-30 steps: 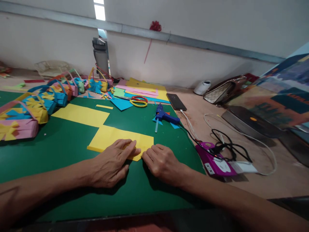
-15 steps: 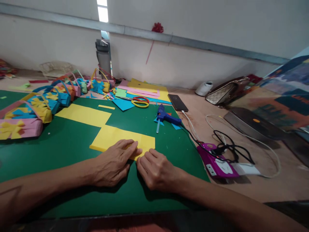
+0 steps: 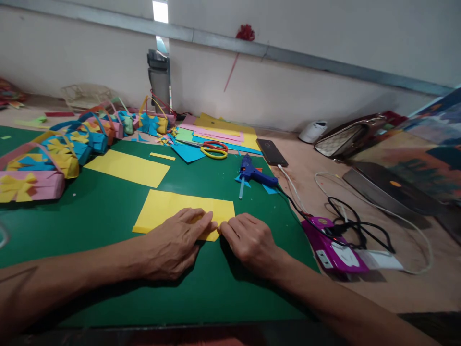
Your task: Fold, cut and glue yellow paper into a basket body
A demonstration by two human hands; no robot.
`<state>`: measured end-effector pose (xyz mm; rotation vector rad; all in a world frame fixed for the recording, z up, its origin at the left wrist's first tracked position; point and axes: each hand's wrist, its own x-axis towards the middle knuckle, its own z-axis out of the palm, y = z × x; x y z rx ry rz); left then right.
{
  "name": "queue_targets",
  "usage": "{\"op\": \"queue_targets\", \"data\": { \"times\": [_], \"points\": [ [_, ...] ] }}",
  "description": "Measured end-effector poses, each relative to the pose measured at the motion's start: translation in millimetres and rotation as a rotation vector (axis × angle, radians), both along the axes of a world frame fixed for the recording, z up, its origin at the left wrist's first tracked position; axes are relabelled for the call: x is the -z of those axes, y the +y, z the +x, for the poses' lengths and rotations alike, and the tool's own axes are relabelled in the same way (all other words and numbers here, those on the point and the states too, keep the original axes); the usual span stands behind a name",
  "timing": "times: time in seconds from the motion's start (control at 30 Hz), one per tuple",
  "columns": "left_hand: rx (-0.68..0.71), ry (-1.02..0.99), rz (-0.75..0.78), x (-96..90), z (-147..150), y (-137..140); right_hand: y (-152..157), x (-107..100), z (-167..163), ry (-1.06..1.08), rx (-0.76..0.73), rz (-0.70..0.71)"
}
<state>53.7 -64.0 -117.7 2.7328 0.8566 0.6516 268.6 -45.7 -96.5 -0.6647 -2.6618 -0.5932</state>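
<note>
A yellow sheet of paper [image 3: 190, 202] lies on the green mat, its near edge folded over in a narrow strip that shows at the left corner. My left hand [image 3: 176, 240] rests on the sheet's near side, fingers stretched out and pressing down, hiding the middle of the fold. At the near right corner my right hand [image 3: 250, 240] is closed, its curled fingers pinching the paper's edge. A second yellow sheet [image 3: 127, 167] lies flat behind and to the left.
Several colourful paper baskets [image 3: 72, 144] stand at the left. Scissors [image 3: 214, 150] lie on coloured paper at the back. A blue glue gun [image 3: 257, 173], a phone [image 3: 272, 153] and a purple power strip [image 3: 333, 245] with tangled cables are at the right.
My right hand has slid right along the near edge to the sheet's corner. My left hand stays on the paper, slightly further right. The view has shifted a little.
</note>
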Motion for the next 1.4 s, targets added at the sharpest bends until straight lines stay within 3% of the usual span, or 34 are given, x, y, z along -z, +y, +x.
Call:
{"op": "queue_targets", "data": {
  "times": [0.27, 0.53, 0.67, 0.73, 0.83, 1.0, 1.4],
  "points": [
    [-0.012, -0.023, 0.001, 1.3, 1, 1, 0, -5, -1, -0.171, -0.15, 0.109],
    [0.013, -0.005, 0.026, 1.0, 1, 2, -12, -9, -2, -0.237, -0.246, 0.055],
    [0.015, -0.003, 0.029, 0.3, 0, 2, -6, -6, 3, -0.086, -0.328, -0.026],
    [0.014, -0.009, 0.022, 0.2, 0, 2, 1, -3, 6, 0.012, -0.258, -0.037],
    [-0.003, 0.0, 0.016, 0.0, 0, 1, 5, -1, 6, -0.008, -0.128, 0.008],
    [0.005, 0.018, 0.026, -1.1, 2, 2, 2, -2, 2, -0.137, -0.193, 0.059],
    [0.002, 0.049, 0.059, -3.5, 3, 2, -8, -12, -1, -0.22, -0.269, 0.086]
  ]
}}
